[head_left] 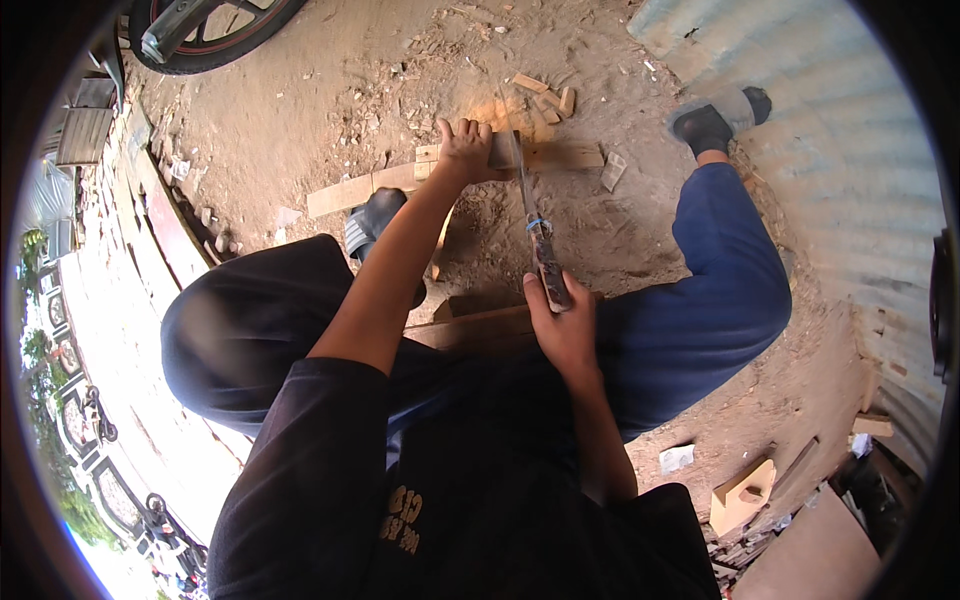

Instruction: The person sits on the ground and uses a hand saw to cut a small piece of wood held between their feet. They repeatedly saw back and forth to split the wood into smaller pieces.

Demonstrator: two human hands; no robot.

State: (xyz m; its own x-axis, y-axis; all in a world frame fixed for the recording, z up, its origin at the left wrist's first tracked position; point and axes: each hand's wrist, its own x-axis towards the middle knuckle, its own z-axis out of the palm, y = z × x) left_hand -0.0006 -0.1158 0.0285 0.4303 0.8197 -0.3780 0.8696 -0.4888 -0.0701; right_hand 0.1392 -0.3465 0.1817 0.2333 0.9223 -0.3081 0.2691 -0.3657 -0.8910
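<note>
My left hand (463,152) presses on a wooden piece (502,150) lying on a light wooden plank (568,155), its fingers curled over the piece. My right hand (558,312) grips the dark handle of a hand saw (545,255), which has a blue band near the blade. The saw's narrow blade points away from me and crosses the wood just right of my left hand. My left foot, in a dark sandal (375,220), is beside the wood, partly hidden by my left arm. A wooden beam (470,330) shows between my legs.
Small wood offcuts (545,95) lie on the dirt beyond the plank. A wheel (225,55) stands at top left, a corrugated metal sheet (820,170) along the right, by my right foot (705,130). Boards (160,210) line the left; a wood scrap (740,495) lies lower right.
</note>
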